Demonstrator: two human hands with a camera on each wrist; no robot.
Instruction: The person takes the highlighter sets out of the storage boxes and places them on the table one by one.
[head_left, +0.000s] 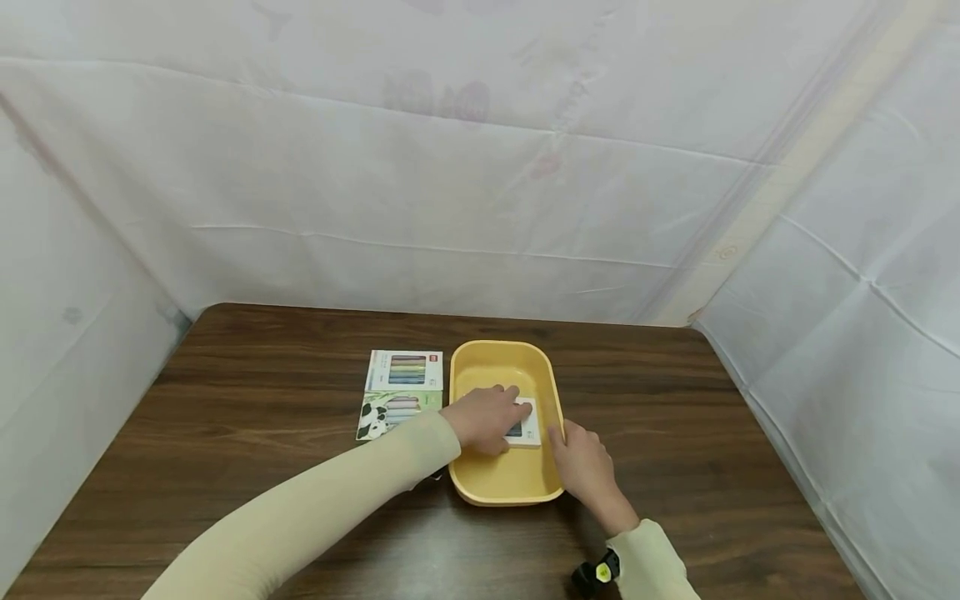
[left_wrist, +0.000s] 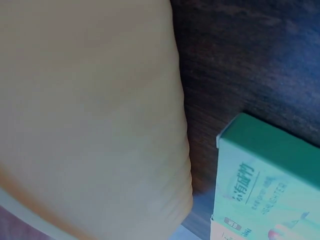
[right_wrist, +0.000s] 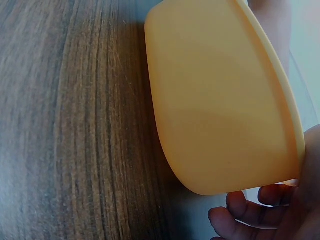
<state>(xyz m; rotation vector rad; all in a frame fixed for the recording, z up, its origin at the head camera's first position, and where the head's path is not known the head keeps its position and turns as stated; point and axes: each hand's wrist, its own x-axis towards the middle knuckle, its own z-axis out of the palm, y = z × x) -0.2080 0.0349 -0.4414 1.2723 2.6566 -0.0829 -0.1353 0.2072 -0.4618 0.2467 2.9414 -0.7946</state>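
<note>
A yellow plastic tub [head_left: 506,483] stands on the table, its long side running away from me. My left hand [head_left: 483,417] reaches into it and holds a flat white pen box [head_left: 531,429], thumb at the near edge and fingers over the far part; the hand hides much of the box. My right hand [head_left: 585,462] grips the tub's right rim, thumb at the inside and fingers outside. In the right wrist view, fingertips [right_wrist: 235,202] curl by the tub's outer wall [right_wrist: 220,110]. Left of the tub lies a green highlighter box [left_wrist: 265,175] with a panda picture, partly behind my left sleeve.
Just beyond the green box lies a white box [head_left: 408,371] with a window showing coloured pens. Something small and dark-and-white [head_left: 435,476] pokes out under my left sleeve, mostly hidden. White sheeting [head_left: 450,192] rises behind and beside the dark wooden table [head_left: 262,375].
</note>
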